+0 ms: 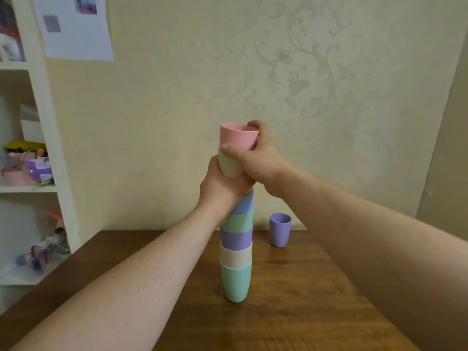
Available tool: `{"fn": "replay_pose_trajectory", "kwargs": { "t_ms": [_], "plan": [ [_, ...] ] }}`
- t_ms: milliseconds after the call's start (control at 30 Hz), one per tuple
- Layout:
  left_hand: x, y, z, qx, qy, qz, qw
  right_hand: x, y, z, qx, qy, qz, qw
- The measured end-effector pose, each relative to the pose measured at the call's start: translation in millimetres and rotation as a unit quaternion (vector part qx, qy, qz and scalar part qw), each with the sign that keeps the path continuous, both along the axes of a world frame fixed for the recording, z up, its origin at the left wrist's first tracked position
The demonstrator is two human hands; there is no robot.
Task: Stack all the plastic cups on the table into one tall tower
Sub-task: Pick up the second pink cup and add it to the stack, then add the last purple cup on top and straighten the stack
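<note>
Cups nest into our tower (236, 249); our right hand (255, 158) grips the pink cup (239, 136) on top, our left hand (222, 183) clasps the stack; one purple cup (280, 233) waits on the bench (304, 300).

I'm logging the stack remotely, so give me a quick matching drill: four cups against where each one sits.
Cups:
1. pink cup
2. lone purple cup
3. bottom green cup
4. upper beige cup

Places:
A. standing alone on the table, right of the tower
B. tower's base
C. tower's top, gripped by the right hand
D. just under the top cup, above the left hand

Pairs: 1-C, 2-A, 3-B, 4-D
</note>
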State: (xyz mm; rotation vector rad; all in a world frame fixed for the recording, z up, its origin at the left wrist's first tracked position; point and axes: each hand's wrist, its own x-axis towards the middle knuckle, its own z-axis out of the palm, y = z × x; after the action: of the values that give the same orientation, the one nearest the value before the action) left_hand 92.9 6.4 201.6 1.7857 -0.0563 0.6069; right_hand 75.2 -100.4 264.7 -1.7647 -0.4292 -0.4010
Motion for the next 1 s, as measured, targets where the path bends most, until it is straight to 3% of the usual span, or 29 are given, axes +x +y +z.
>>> {"fn": "replay_pose_trajectory", "kwargs": {
  "t_ms": [200,333,500,633,700,833,1000],
  "plan": [
    [2.9,2.4,-12.3,-0.025,-0.04,-0.036,0.998,3.0,-3.6,-1.6,-0.016,-0.017,0.028,0.999],
    [4.1,4.9,-46.8,-0.043,0.0,-0.095,0.995,10.5,-9.6,-10.4,0.003,-0.036,0.026,0.999],
    [10.8,-0.6,-64.0,-0.064,-0.017,-0.062,0.996,27.3,-12.6,-16.7,0.026,-0.049,0.038,0.998],
    [27.8,-2.5,-59.7,-0.048,-0.02,-0.043,0.998,46.2,-23.9,-24.1,0.068,-0.007,0.075,0.995],
    [39.2,-1.8,-61.8,-0.049,-0.027,-0.026,0.998,62.0,-34.3,-34.8,0.075,0.007,0.029,0.997],
    [62.6,-1.8,-65.7,-0.058,-0.039,-0.011,0.997,105.8,-61.9,-83.6,-0.072,0.067,-0.156,0.983],
    [85.1,-5.4,-70.2,-0.051,-0.03,-0.041,0.997,152.9,-88.1,-145.8,-0.263,0.17,-0.217,0.925]
  ]
}}
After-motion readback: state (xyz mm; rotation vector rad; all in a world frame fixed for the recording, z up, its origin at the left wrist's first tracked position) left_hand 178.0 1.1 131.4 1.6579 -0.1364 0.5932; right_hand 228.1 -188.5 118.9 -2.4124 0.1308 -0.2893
